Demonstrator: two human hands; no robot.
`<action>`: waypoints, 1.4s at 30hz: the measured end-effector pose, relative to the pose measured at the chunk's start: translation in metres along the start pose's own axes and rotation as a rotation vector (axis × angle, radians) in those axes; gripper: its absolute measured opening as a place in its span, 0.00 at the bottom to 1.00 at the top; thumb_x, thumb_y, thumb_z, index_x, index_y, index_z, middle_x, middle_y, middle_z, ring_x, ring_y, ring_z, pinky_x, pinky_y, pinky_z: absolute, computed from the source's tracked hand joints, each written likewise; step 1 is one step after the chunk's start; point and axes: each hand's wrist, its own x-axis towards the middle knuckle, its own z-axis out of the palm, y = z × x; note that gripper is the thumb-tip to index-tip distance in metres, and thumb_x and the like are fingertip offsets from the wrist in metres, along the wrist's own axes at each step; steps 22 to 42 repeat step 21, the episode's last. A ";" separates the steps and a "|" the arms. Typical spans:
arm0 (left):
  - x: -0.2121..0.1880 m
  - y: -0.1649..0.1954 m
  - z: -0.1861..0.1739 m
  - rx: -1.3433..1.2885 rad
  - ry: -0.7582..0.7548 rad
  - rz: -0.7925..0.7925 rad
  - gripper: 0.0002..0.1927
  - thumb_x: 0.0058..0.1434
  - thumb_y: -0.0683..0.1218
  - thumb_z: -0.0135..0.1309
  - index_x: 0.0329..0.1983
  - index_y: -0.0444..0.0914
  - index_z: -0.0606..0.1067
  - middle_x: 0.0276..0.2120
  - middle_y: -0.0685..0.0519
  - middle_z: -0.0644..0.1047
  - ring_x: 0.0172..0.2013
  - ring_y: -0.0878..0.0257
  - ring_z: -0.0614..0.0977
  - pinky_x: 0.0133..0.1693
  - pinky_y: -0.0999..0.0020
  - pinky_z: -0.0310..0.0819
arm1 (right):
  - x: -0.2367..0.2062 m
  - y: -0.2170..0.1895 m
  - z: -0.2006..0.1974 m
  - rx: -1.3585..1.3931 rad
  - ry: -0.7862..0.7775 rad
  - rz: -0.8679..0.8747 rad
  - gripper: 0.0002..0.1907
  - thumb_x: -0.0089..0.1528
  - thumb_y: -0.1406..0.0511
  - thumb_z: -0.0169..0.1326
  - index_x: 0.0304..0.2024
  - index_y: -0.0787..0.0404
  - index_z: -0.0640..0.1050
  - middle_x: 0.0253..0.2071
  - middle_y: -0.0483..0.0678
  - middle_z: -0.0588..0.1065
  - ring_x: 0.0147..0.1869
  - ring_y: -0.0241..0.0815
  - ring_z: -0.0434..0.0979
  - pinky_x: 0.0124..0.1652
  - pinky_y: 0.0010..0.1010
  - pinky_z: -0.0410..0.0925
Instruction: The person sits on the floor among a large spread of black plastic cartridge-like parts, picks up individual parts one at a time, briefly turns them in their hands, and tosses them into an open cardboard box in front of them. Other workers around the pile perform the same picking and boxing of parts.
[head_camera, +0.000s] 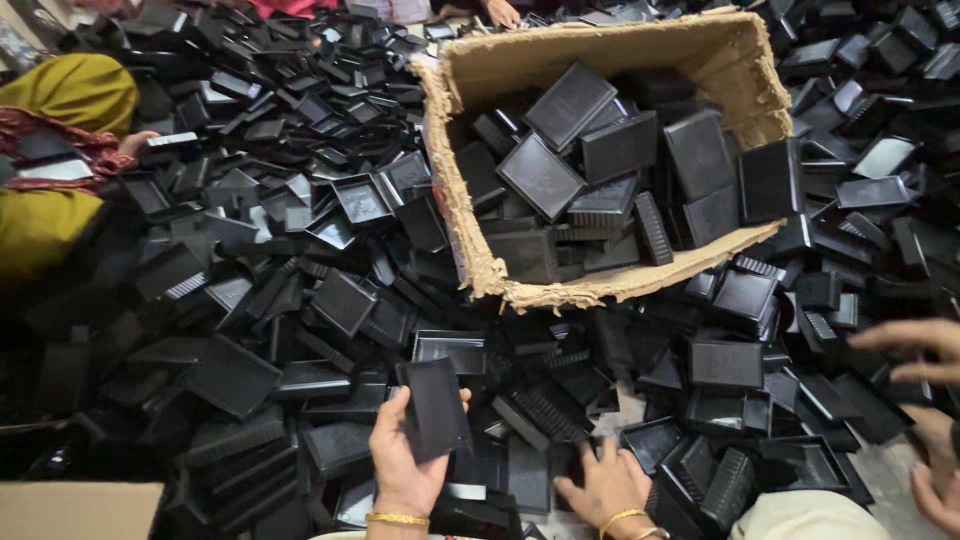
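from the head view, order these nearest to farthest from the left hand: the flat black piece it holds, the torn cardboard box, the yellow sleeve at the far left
Measured from the left hand:
1. Flat black piece: gripped in that hand, low centre.
2. Torn cardboard box: up and to the right, part full of black plastic trays.
3. Yellow sleeve: top left corner, another person's.

Torn brown cardboard box (470, 210), upper centre
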 end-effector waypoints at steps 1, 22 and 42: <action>-0.001 0.001 -0.001 0.004 -0.011 0.010 0.26 0.63 0.52 0.47 0.53 0.26 0.74 0.45 0.35 0.81 0.45 0.45 0.84 0.49 0.56 0.77 | 0.003 -0.003 -0.001 0.025 0.000 0.037 0.44 0.53 0.37 0.53 0.67 0.48 0.69 0.67 0.48 0.64 0.71 0.52 0.63 0.67 0.41 0.59; -0.004 0.000 -0.013 0.151 -0.062 0.069 0.20 0.58 0.45 0.51 0.55 0.37 0.70 0.43 0.46 0.80 0.43 0.58 0.81 0.47 0.63 0.74 | -0.018 -0.011 0.000 -0.338 -0.012 -0.050 0.56 0.53 0.30 0.49 0.75 0.48 0.57 0.67 0.56 0.63 0.73 0.53 0.58 0.75 0.45 0.40; -0.004 0.000 -0.013 0.151 -0.062 0.069 0.20 0.58 0.45 0.51 0.55 0.37 0.70 0.43 0.46 0.80 0.43 0.58 0.81 0.47 0.63 0.74 | -0.018 -0.011 0.000 -0.338 -0.012 -0.050 0.56 0.53 0.30 0.49 0.75 0.48 0.57 0.67 0.56 0.63 0.73 0.53 0.58 0.75 0.45 0.40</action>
